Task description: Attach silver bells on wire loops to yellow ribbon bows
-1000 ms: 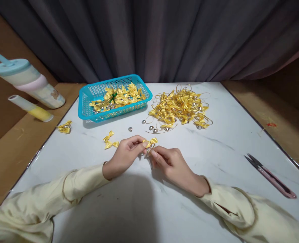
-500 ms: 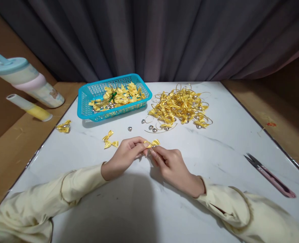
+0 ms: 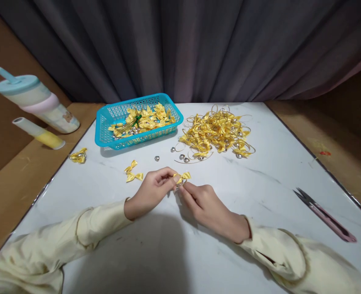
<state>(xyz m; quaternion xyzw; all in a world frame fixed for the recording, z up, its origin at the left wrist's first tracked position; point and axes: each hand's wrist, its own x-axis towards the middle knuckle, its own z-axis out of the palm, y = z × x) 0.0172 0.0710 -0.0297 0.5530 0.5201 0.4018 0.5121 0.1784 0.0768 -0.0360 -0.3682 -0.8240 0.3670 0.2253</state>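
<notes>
Between thumb and fingertips, my left hand [image 3: 154,188] pinches a small yellow satin ribbon bow [image 3: 185,176] by its left side. My right hand [image 3: 211,208] is closed just below the bow, its thumb and forefinger pressed together at the bow's middle. Something small and silvery shows there, but the fingertips cover most of it. Left of my hands lie loose yellow bows [image 3: 134,177]. Beyond them sits a single silver bell [image 3: 157,158], with several more silver bells [image 3: 185,160] beside a thin gold cord [image 3: 195,163].
A blue plastic basket [image 3: 99,128] holds bows, bells and a tied bundle of gold cords. Right of it is a heap of corded bows with bells [image 3: 217,130]. Thread snips [image 3: 324,214] lie at right. At left stand a tumbler [image 3: 45,108], a yellow-white tube [image 3: 41,134] and a bow cluster [image 3: 78,155].
My right fingertips have shifted slightly left and down under the bow, closer to my left fingers. The bow stays in my left hand. The whole view has tipped slightly.
</notes>
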